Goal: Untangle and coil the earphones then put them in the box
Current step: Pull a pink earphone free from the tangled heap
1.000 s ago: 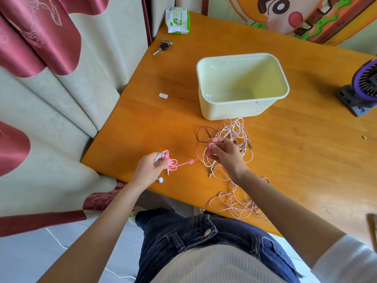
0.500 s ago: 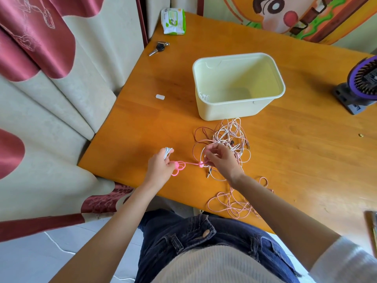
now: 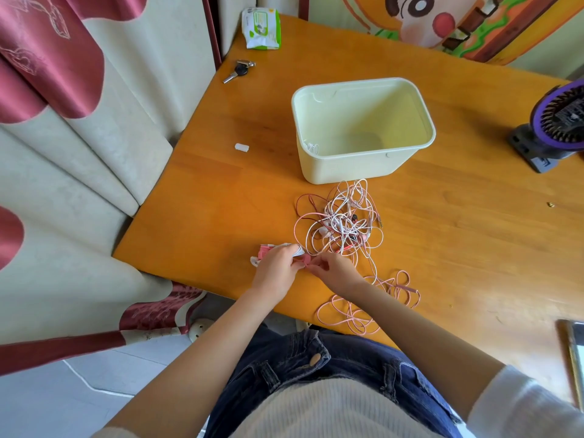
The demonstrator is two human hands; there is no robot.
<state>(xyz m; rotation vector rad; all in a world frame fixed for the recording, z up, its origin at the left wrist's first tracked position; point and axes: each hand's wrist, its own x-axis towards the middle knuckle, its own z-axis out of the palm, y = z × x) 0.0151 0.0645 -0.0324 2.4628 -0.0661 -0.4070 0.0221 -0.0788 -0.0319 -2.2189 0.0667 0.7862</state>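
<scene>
A small pink earphone coil (image 3: pixel 267 249) is held in the left hand (image 3: pixel 276 268), while its loose end is pinched by the right hand (image 3: pixel 333 271) just beside it. The cream box (image 3: pixel 363 165) lies straight beyond both grips, past the tangled earphones (image 3: pixel 343 221) on the bench (image 3: pixel 221 197); the left hand is judged better placed to carry.

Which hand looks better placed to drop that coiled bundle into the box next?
Probably the left hand: it already grips the coiled pink-and-white earphone bundle, while the right hand only pinches its loose end. The cream plastic box stands open beyond both.
</scene>
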